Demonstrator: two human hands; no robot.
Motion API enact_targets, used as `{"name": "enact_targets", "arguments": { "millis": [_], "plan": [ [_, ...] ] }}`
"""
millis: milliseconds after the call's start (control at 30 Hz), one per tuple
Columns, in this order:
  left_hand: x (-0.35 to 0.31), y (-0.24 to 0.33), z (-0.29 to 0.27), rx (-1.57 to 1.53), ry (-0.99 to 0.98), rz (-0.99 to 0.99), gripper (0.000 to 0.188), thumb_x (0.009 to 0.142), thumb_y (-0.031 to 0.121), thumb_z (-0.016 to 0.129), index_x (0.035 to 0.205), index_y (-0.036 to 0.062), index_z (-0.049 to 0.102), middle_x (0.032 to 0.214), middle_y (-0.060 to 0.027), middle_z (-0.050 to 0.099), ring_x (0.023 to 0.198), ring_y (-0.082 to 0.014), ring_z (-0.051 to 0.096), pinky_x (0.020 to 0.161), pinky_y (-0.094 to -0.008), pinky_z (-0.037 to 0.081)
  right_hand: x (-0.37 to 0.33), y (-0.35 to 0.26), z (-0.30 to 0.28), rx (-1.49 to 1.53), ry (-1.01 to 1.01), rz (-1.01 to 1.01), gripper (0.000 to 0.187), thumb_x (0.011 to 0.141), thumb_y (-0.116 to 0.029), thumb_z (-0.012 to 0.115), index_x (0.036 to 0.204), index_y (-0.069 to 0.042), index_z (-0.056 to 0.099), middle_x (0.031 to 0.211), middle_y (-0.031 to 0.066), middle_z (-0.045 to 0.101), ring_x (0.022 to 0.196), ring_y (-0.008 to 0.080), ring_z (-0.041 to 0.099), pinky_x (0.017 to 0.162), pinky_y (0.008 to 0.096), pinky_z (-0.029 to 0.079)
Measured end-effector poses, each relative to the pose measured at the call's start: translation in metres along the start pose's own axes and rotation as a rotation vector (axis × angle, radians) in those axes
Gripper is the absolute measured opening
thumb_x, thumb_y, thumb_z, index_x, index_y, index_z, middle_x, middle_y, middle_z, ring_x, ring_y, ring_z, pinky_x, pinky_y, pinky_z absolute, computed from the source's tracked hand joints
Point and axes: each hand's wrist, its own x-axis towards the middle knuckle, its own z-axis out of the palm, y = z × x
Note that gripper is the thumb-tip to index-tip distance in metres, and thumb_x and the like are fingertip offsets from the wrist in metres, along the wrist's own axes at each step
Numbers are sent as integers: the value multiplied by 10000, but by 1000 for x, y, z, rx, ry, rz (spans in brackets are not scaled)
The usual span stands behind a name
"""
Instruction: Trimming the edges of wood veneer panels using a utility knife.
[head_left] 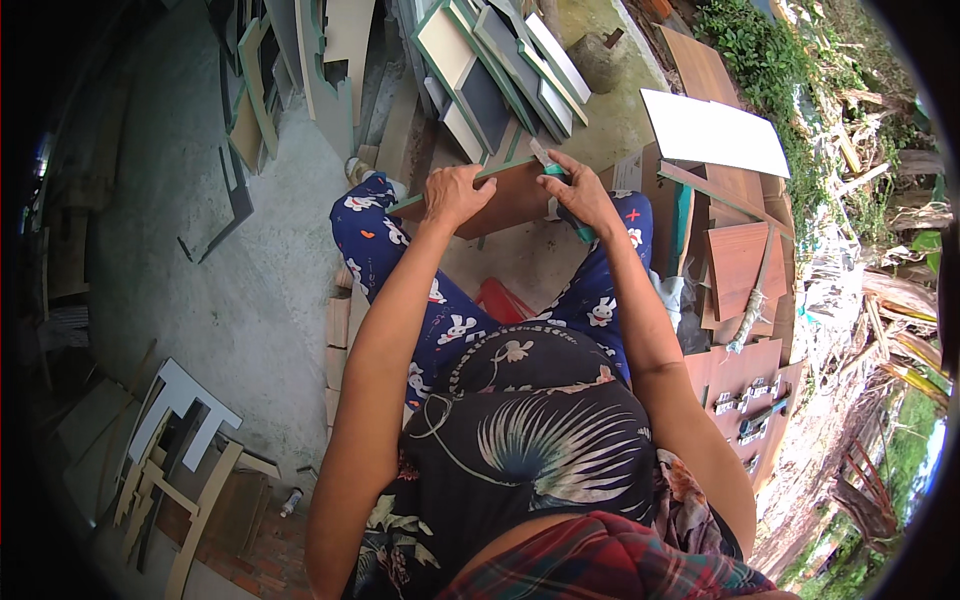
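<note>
A brown board [507,205] with a green far edge stands tilted across my knees. My left hand [456,196] is closed over its upper edge, left of the middle, with the thumb toward the right. My right hand [584,192] is at the board's right end, its fingers wrapped round a slim green tool with a pale, clear-looking tip [541,153]. That tip lies by the board's far edge; I cannot tell whether it touches. The palm hides most of the tool, so its exact kind does not show.
Cut panels with green edges [490,75] lean in a stack ahead. More frames and offcuts [190,440] lie at the lower left on the concrete floor [200,300]. To the right are a white panel [715,133], brown boards [740,265] and small metal parts [740,400].
</note>
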Motion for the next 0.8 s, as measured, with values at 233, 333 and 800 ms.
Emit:
{"name": "enact_targets", "arguments": {
  "millis": [233,333,800],
  "plan": [
    [-1,0,1,14,21,10,283,807,383,671,833,107,729,734,-159,690,729,-394,662,721,-483,513,2,-11,-2,56,-85,111,665,848,-345,701,1384,7,525,1058,246,699,1006,270,676,901,348,497],
    [0,2,0,30,21,4,278,805,380,675,834,108,730,733,-159,690,734,-393,662,725,-482,512,3,-13,5,61,-32,169,664,859,-360,693,1388,4,525,1073,236,696,1009,256,666,914,341,490],
    [7,-26,-26,-33,-155,-35,345,708,406,693,908,136,771,811,-186,707,801,-384,675,801,-437,544,-1,-26,-16,277,-462,77,662,891,-313,707,1474,-117,464,956,10,663,752,88,534,673,258,470]
  ]
}}
